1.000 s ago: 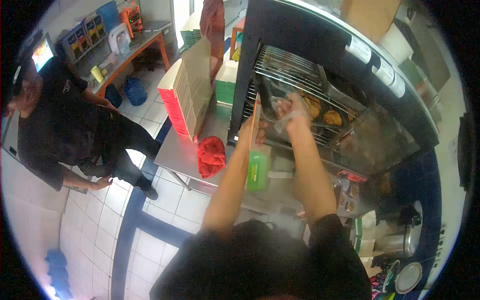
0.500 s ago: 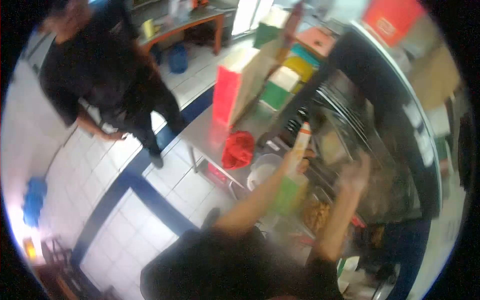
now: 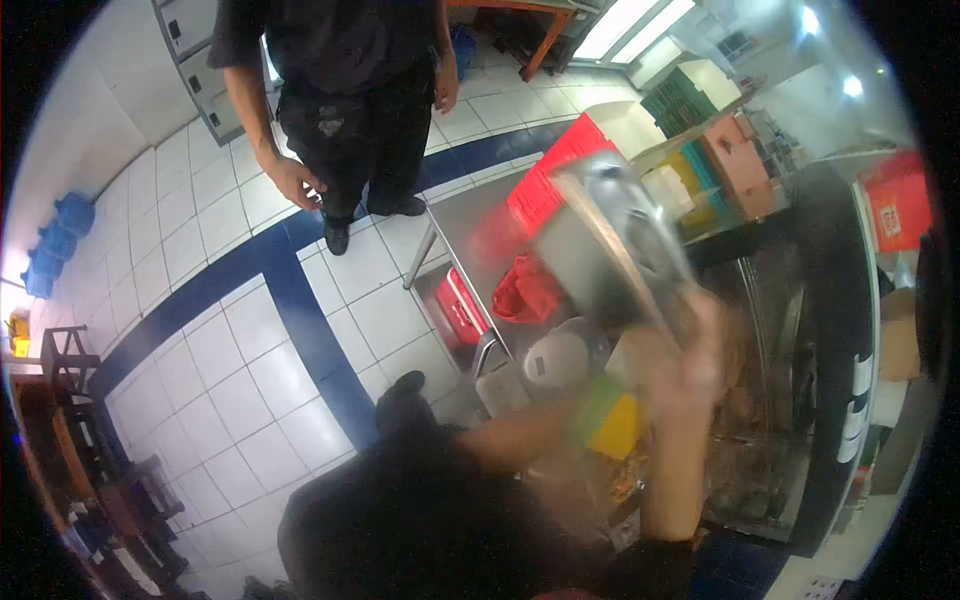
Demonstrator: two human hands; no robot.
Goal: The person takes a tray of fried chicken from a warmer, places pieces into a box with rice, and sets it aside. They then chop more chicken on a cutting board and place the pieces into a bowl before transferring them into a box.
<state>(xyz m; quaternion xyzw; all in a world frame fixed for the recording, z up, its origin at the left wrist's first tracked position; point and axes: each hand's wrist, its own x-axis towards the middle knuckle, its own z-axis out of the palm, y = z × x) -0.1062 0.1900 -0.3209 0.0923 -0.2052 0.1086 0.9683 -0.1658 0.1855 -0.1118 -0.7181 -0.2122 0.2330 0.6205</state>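
A shiny metal tray [image 3: 640, 235], smeared by motion, is raised and tilted above the counter. My right hand [image 3: 695, 355] is blurred but closed around the tray's near end. My left forearm [image 3: 525, 435] reaches in from the lower middle toward a green and yellow item [image 3: 608, 420]. The left hand's fingers are hidden or blurred there, behind my right forearm. Golden-brown food pieces [image 3: 627, 478] lie just below that item. A white round tub [image 3: 558, 358] stands left of my hands, near a crumpled red cloth [image 3: 527, 290].
A person in dark clothes [image 3: 350, 100] stands across the metal table [image 3: 455, 225]. Red crates [image 3: 570, 165] and green crates [image 3: 690, 105] are at the table's far end. A dark-framed glass display case [image 3: 825, 330] rises on the right. A red box [image 3: 460, 305] sits underneath the table.
The metal tray has come up in my right hand. The white, orange-tipped bottle in my left hand is out of sight. The view has swung; the other person appears nearer the middle.
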